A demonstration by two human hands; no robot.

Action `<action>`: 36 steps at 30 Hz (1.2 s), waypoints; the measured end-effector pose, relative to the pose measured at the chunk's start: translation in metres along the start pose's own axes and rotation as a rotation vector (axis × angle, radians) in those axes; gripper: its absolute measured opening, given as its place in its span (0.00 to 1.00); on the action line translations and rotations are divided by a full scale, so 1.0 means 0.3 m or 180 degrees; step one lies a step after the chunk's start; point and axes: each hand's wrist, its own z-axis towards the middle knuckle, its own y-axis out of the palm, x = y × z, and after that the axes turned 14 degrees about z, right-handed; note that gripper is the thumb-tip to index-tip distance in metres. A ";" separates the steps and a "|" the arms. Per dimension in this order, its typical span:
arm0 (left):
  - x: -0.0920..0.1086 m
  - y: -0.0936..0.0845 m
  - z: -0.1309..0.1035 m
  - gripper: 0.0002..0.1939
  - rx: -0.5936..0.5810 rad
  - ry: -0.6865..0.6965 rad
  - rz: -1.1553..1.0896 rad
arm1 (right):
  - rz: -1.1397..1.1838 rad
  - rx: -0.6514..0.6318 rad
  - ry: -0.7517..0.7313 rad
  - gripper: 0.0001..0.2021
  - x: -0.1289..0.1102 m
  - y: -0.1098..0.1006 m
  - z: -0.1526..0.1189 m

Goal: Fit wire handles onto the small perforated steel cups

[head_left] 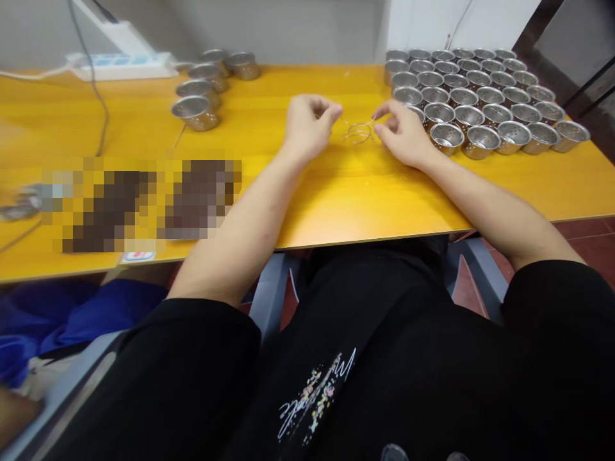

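Observation:
Several thin wire loops (359, 133) show between my hands, close above or on the yellow tabletop; I cannot tell which. My left hand (310, 125) has thumb and forefinger pinched together, and a fine strand of wire runs from its fingertips toward the loops. From the other side, my right hand (403, 133) pinches the wire at its fingertips, with its remaining fingers curled. Just beyond the right hand stand rows of perforated metal cups (482, 141), the nearest ones close to my wrist.
More metal cups (195, 113) stand at the back left. A white power strip (127, 66) with cables lies behind them on the yellow table (331, 211). Two blurred dark items (113, 211) rest at the left. Another person's blue clothing (110, 310) shows at lower left.

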 end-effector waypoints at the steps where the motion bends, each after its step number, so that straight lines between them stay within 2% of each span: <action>1: 0.000 0.000 -0.002 0.34 -0.0024 0.0013 -0.0017 | 0.0025 -0.0006 -0.0066 0.29 -0.004 0.000 -0.001; 5: -0.004 0.006 -0.005 0.41 -0.0108 0.0155 -0.0097 | 0.0134 -0.0023 -0.0246 0.24 -0.012 0.004 0.002; 11: -0.031 0.032 0.005 0.39 -0.0117 0.0280 -0.0137 | 0.0192 -0.0317 -0.0294 0.19 -0.005 0.001 -0.007; 18: -0.077 0.053 0.033 0.19 0.0056 0.0353 -0.0512 | 0.0223 -0.0414 -0.0230 0.17 -0.016 -0.004 -0.020; 20: -0.088 0.042 0.042 0.16 0.0163 0.0271 -0.0440 | 0.0242 -0.0426 -0.0200 0.16 -0.023 -0.004 -0.023; 23: -0.109 0.001 0.045 0.06 0.0549 0.0027 -0.0001 | 0.0257 -0.0469 -0.0143 0.14 -0.041 -0.007 -0.029; 24: -0.121 -0.019 0.044 0.11 0.0665 -0.0053 0.0155 | 0.0266 -0.0496 -0.0122 0.13 -0.049 -0.009 -0.032; 27: -0.172 -0.089 0.042 0.48 0.0754 -0.0356 0.0294 | 0.0254 -0.0598 -0.0096 0.12 -0.069 -0.013 -0.039; 28: -0.192 -0.113 0.044 0.58 0.0790 -0.0566 0.0301 | 0.0247 -0.0631 -0.0105 0.11 -0.072 -0.014 -0.040; 29: -0.212 -0.137 0.045 0.63 0.0782 -0.0837 0.0369 | 0.0241 -0.0658 -0.0115 0.11 -0.075 -0.015 -0.042; 31: -0.241 -0.179 0.048 0.66 0.0675 -0.1427 0.0546 | 0.0235 -0.0690 -0.0136 0.10 -0.074 -0.015 -0.043; 33: -0.248 -0.213 0.046 0.64 0.0498 -0.1907 0.0748 | 0.0226 -0.0705 -0.0166 0.10 -0.071 -0.015 -0.043; 34: -0.242 -0.227 0.043 0.62 0.0383 -0.2051 0.0872 | 0.0223 -0.0707 -0.0184 0.10 -0.069 -0.015 -0.042; 36: -0.216 -0.248 0.034 0.62 0.0041 -0.2050 0.1172 | 0.0232 -0.0713 -0.0217 0.09 -0.069 -0.014 -0.042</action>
